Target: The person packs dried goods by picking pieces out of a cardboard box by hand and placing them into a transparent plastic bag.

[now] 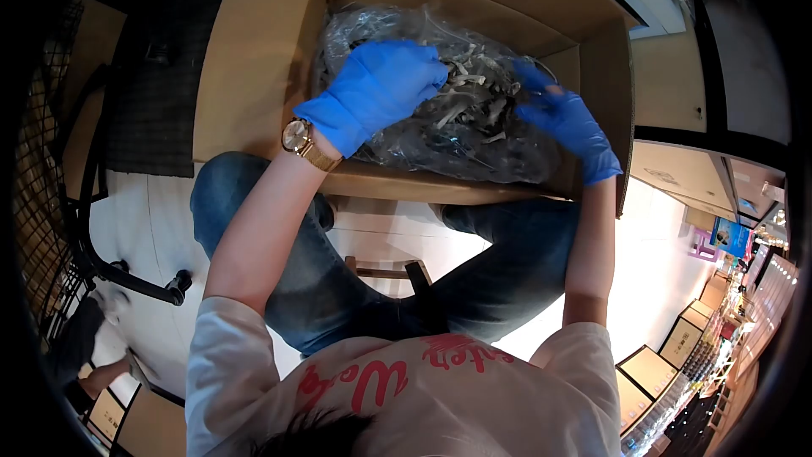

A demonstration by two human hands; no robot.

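Note:
A cardboard box (262,76) stands open in front of me, lined with a clear plastic bag (406,152). Inside the bag lies a heap of grey-brown and pale dried-looking strips (474,93), their kind unclear. My left hand (385,85), in a blue glove, is over the left side of the heap with its fingers curled closed; whatever they grip is hidden. On the heap's right side is my right hand (565,118), also gloved in blue. Its fingers are spread apart and slightly blurred, reaching toward the strips, and I see nothing held in it.
My knees flank the near side of the box. A black wheeled frame with mesh (80,203) stands at the left. Another person's arm (106,377) shows at lower left. Cabinets (685,173) and shelves of goods (710,347) line the right.

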